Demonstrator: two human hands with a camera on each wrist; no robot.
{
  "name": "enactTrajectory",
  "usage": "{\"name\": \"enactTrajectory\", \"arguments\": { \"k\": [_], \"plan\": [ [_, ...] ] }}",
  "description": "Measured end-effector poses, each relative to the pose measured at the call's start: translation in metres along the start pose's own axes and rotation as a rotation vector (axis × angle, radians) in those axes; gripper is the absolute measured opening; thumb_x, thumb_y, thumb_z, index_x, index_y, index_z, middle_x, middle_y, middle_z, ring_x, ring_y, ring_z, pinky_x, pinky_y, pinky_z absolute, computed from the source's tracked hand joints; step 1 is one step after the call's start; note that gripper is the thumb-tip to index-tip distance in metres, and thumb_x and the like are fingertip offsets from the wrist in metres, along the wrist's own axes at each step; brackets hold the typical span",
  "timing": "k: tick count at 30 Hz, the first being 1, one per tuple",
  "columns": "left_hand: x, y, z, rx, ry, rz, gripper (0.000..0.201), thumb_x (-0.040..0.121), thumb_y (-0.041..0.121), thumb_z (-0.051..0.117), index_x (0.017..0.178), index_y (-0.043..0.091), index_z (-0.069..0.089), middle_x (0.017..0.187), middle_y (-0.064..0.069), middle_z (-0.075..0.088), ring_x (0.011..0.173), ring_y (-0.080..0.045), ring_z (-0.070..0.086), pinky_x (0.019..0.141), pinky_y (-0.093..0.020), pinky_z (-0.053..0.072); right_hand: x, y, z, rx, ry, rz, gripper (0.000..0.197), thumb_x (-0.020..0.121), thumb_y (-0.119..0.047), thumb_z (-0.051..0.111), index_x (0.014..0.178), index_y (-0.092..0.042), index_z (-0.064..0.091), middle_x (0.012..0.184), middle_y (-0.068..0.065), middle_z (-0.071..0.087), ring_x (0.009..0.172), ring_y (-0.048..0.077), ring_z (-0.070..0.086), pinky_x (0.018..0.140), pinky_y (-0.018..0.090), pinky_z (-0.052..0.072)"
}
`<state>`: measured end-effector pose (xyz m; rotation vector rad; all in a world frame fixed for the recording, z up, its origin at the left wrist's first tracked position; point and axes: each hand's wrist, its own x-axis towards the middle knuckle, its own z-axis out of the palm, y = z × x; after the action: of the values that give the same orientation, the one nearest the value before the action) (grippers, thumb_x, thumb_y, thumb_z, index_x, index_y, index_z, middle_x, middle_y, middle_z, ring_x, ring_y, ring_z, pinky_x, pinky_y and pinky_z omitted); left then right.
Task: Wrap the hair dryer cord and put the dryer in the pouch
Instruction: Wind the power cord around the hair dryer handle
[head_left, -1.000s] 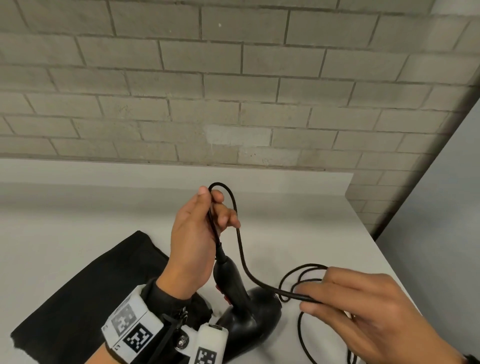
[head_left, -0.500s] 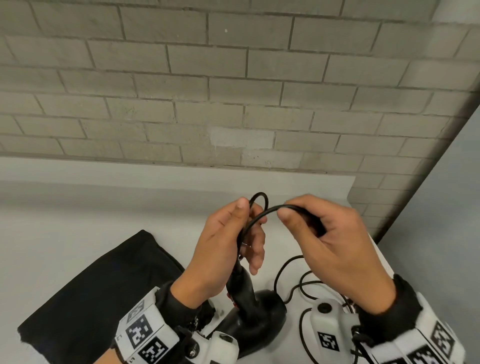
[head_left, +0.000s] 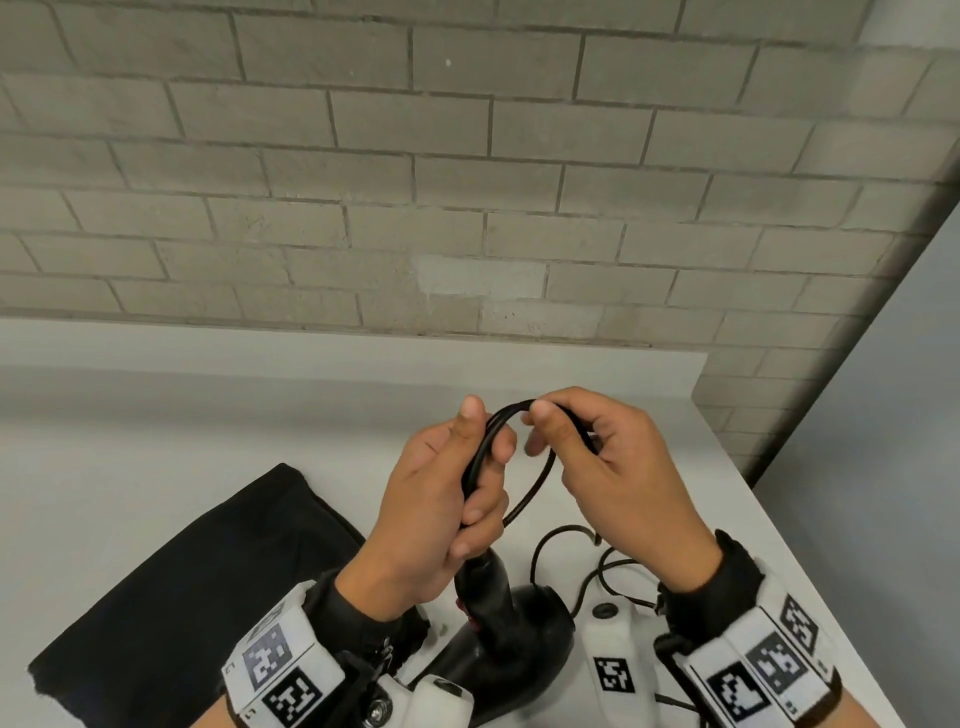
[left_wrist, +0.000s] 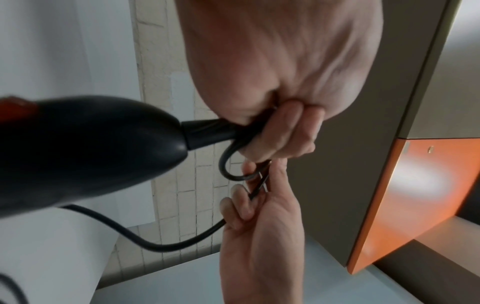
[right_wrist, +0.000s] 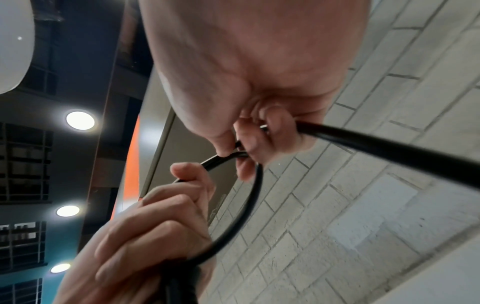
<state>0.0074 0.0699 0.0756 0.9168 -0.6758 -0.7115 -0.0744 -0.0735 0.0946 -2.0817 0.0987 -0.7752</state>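
A black hair dryer (head_left: 511, 636) stands on the white table (head_left: 156, 447) with its handle (head_left: 483, 577) pointing up. My left hand (head_left: 441, 514) grips folded loops of the black cord (head_left: 535, 480) just above the handle's strain relief (left_wrist: 207, 131). My right hand (head_left: 613, 467) pinches the same cord at the top of the loop, its thumb almost touching my left thumb. The loop hangs between both hands (right_wrist: 249, 216). Loose cord (head_left: 571, 551) trails on the table under my right wrist. The black pouch (head_left: 182, 597) lies flat at the left.
A grey brick wall (head_left: 467, 182) runs along the back of the table. The table's right edge (head_left: 810, 561) drops off close to my right wrist. Tagged wrist cameras (head_left: 280, 670) sit on both forearms.
My right hand lifted the cord from the table up to my left hand and laid another loop against it. Both hands now meet at the loop's top.
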Motion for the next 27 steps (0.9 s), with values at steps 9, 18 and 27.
{"name": "enactTrajectory", "arguments": {
  "k": [9, 18, 27],
  "plan": [
    [-0.001, -0.003, -0.011, 0.014, -0.117, 0.02, 0.032, 0.102, 0.039, 0.041, 0.088, 0.016, 0.057, 0.049, 0.009, 0.033, 0.039, -0.009, 0.034, 0.045, -0.022, 0.033, 0.004, 0.008, 0.007, 0.039, 0.054, 0.001, 0.021, 0.097, -0.034, 0.056, 0.08, -0.027, 0.065, 0.059, -0.007, 0.053, 0.053, 0.006, 0.045, 0.051, 0.023, 0.039],
    [0.002, -0.006, -0.014, -0.183, 0.202, 0.069, 0.032, 0.105, 0.034, 0.034, 0.087, 0.014, 0.05, 0.05, 0.01, 0.027, 0.036, -0.003, 0.022, 0.04, -0.017, 0.023, -0.037, 0.067, 0.023, 0.196, -0.186, 0.228, 0.017, 0.1, -0.022, 0.053, 0.091, -0.016, 0.066, 0.062, -0.005, 0.058, 0.058, 0.009, 0.052, 0.062, 0.021, 0.046],
    [0.009, -0.005, -0.024, -0.359, 0.34, 0.075, 0.034, 0.106, 0.035, 0.033, 0.085, 0.015, 0.053, 0.048, 0.01, 0.027, 0.034, -0.002, 0.024, 0.037, -0.017, 0.022, -0.096, 0.13, -0.017, 0.065, -0.129, 0.31, 0.02, 0.097, -0.016, 0.056, 0.084, -0.024, 0.069, 0.075, 0.007, 0.064, 0.071, 0.021, 0.06, 0.07, 0.031, 0.049]
  ]
}}
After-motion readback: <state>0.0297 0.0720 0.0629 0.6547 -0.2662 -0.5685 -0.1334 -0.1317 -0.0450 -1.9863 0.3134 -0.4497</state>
